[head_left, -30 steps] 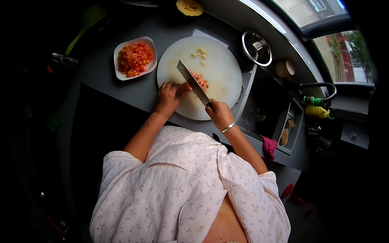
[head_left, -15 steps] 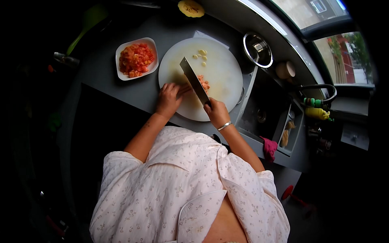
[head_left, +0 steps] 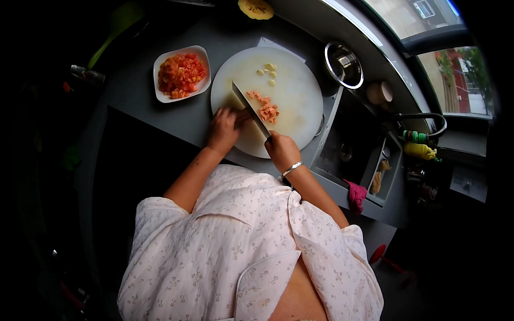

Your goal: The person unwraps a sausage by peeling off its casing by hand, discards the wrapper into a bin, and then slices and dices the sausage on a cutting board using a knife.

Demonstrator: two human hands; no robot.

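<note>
My right hand (head_left: 284, 152) is wrapped round the handle of a kitchen knife (head_left: 249, 108), a silver bracelet on its wrist. The blade slants across the round white cutting board (head_left: 300, 115), its tip pointing away and to the left. Left of the blade, my left hand (head_left: 224, 128) has its fingers closed on pink sausage strips (head_left: 244, 115), which the fingers partly hide. Diced pink sausage (head_left: 267, 111) lies in a small heap just right of the blade. Several peeled garlic cloves (head_left: 271, 68) sit farther back on the board.
A white square dish (head_left: 204, 88) of chopped tomato stands left of the board. At the right are a metal bowl (head_left: 360, 80), a dark sink (head_left: 337, 134), a faucet (head_left: 439, 125) and a pink cloth (head_left: 356, 195). A cut yellow squash (head_left: 256, 8) lies at the back.
The knife has shifted left towards my left hand, its blade now lower. More of the diced sausage shows right of the blade. My left hand stays nearly in place.
</note>
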